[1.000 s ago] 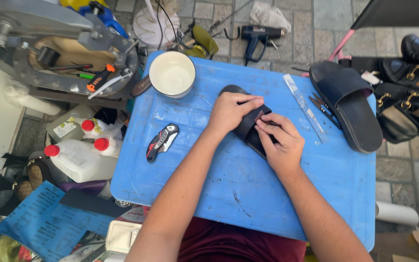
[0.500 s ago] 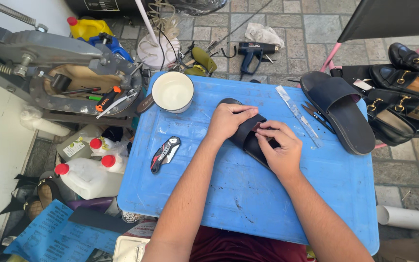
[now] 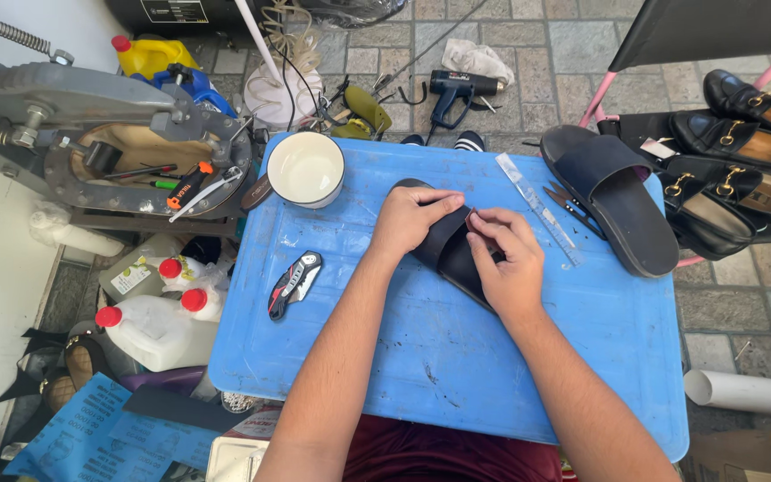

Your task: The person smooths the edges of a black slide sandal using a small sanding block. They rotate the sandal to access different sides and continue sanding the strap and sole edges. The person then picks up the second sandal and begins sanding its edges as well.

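A dark navy slide sandal lies on the blue table top, mostly covered by both hands. My left hand presses flat on its upper left part, fingers reaching right across the strap. My right hand grips the sandal's right side, fingertips pinching near the strap's top edge, almost touching the left fingertips. A second navy slide sandal sits at the table's far right edge.
A white bowl stands at the table's back left. A folding knife lies left of my forearm. A clear ruler and small scissors lie between the sandals. Black loafers are stacked right; jugs and a metal machine left.
The view has shifted, so the table sits lower in frame. Both hands stay on the sandal; my right fingertips have moved up to meet the left ones at the strap.
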